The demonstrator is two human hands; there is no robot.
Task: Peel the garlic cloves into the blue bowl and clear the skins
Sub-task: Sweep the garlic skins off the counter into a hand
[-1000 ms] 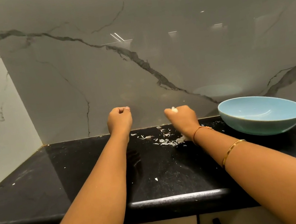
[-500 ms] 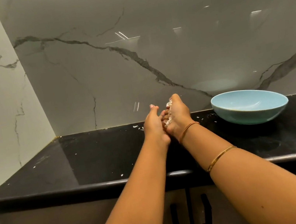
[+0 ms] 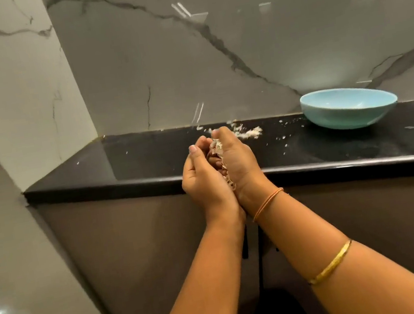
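I see both hands cupped together in front of the counter's [image 3: 147,163] front edge, palms facing each other. The left hand [image 3: 204,181] curls its fingers toward the right hand [image 3: 236,163], and between them they grasp a wad of papery garlic skins [image 3: 216,147] (a strip of it shows down the gap between the palms). Behind the hands, a loose pile of scraps [image 3: 249,133] lies on the black counter near the wall, with smaller flecks scattered to its right. The blue bowl [image 3: 347,107] sits on the counter well to the right of the hands, close to the marble wall [image 3: 236,43]; I cannot tell what it holds. The right forearm wears a thin thread band [image 3: 267,203] at the wrist and a gold bangle [image 3: 331,263] farther up.
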